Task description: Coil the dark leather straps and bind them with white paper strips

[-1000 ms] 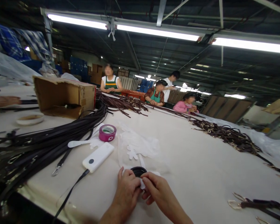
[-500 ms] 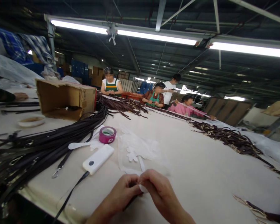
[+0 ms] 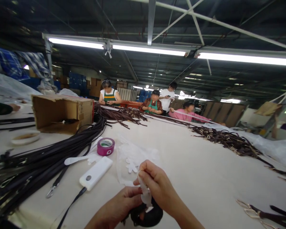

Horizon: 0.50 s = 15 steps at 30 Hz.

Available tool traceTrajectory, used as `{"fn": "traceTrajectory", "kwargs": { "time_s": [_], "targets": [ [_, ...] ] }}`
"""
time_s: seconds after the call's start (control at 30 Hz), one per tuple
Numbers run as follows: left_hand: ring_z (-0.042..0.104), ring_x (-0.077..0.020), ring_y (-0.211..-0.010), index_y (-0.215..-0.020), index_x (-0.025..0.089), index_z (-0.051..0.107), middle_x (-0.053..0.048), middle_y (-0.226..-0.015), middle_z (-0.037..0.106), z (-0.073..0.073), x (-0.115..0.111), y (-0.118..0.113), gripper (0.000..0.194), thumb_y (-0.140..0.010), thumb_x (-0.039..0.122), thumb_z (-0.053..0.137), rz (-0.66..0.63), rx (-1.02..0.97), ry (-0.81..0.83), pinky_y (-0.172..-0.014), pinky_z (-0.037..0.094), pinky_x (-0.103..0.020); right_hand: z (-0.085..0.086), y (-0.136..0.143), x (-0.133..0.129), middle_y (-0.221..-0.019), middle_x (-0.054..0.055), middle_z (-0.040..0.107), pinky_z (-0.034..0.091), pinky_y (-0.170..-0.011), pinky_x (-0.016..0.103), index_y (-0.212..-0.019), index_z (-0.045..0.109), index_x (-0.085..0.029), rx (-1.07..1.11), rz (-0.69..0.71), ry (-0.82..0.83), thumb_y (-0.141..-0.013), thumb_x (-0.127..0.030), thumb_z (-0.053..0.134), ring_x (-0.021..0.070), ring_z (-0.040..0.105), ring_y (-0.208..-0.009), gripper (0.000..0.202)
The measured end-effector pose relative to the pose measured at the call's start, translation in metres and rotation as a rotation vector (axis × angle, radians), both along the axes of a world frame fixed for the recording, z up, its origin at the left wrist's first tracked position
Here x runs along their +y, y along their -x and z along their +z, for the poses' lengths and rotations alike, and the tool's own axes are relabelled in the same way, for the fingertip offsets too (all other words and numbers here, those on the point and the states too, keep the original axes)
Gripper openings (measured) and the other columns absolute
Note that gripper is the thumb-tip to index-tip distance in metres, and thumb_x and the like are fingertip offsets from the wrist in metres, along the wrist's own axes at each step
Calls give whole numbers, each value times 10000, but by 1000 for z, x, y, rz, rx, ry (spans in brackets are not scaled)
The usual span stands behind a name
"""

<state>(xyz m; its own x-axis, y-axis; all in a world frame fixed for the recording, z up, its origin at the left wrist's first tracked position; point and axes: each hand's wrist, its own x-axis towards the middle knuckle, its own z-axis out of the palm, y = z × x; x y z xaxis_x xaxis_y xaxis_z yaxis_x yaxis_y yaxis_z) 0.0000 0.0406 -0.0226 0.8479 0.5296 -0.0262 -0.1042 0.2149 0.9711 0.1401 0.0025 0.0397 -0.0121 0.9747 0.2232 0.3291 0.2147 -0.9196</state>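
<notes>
Above pale table (image 3: 193, 159), right fingers (image 3: 146, 178) pinching white strip (image 3: 146, 198), left fingers (image 3: 134, 201) gripping black coil (image 3: 155, 217)

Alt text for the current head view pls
A right hand pinches a white strip at a dark coil, the left hand close beside it. On the pale table lie purple tape, a white device with a cable, dark straps with metal clips and an open carton; several people are beyond.
</notes>
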Motion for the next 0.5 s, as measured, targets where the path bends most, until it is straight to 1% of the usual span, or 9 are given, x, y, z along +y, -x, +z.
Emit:
{"fn": "traceTrajectory", "kwargs": {
  "time_s": [0.03,0.07,0.1,0.17,0.27,0.37,0.43,0.5],
  "targets": [
    [485,-97,-615,-846,130,679,13,-682,583,1,0,-1,407,-794,529,625,5,1,-28,-637,354,-219,-2,0,1,-646,-29,601,407,-520,235,-756,472,-223,169,-9,117,-840,-404,547,132,571,-563,212],
    [486,-100,-626,-889,129,675,10,-697,580,2,0,-2,431,-816,547,598,3,5,-60,-646,357,-224,-3,-1,3,-618,-44,588,387,-477,218,-762,462,-224,314,-15,198,-812,-437,590,119,554,-513,254],
    [485,-101,-631,-914,128,668,8,-703,574,3,0,-3,446,-836,556,570,-6,11,-92,-650,358,-227,-4,-1,4,-589,-59,570,362,-446,203,-766,457,-224,430,-14,240,-785,-457,629,103,524,-466,291],
    [479,-106,-631,-910,126,643,9,-691,557,8,0,-4,448,-865,554,520,-10,33,-157,-647,361,-234,-4,-2,6,-541,-78,542,317,-407,183,-764,457,-222,571,-6,236,-750,-465,684,73,455,-403,333],
    [475,-118,-631,-820,135,591,10,-670,535,18,-3,-5,390,-871,504,475,33,53,-248,-629,373,-243,-1,-2,6,-507,-86,522,294,-391,175,-758,466,-218,638,-4,165,-750,-450,710,58,417,-374,336],
    [492,-128,-643,-805,140,573,-2,-682,552,27,-4,-3,331,-875,422,415,58,61,-317,-636,391,-249,1,-2,5,-527,-81,530,274,-394,169,-753,480,-212,651,-8,102,-766,-433,713,46,415,-381,321],
    [493,-126,-640,-818,141,573,3,-676,554,28,-3,-3,294,-864,394,430,58,76,-376,-623,385,-240,1,-3,5,-527,-83,522,270,-406,169,-746,483,-209,666,-12,81,-783,-424,704,41,405,-388,310],
    [486,-122,-619,-808,148,564,10,-659,549,26,-2,-4,286,-857,411,465,61,102,-426,-593,368,-231,-1,-3,4,-517,-86,511,291,-424,170,-733,481,-207,679,-8,72,-800,-413,692,39,394,-396,302]
  ]
}}
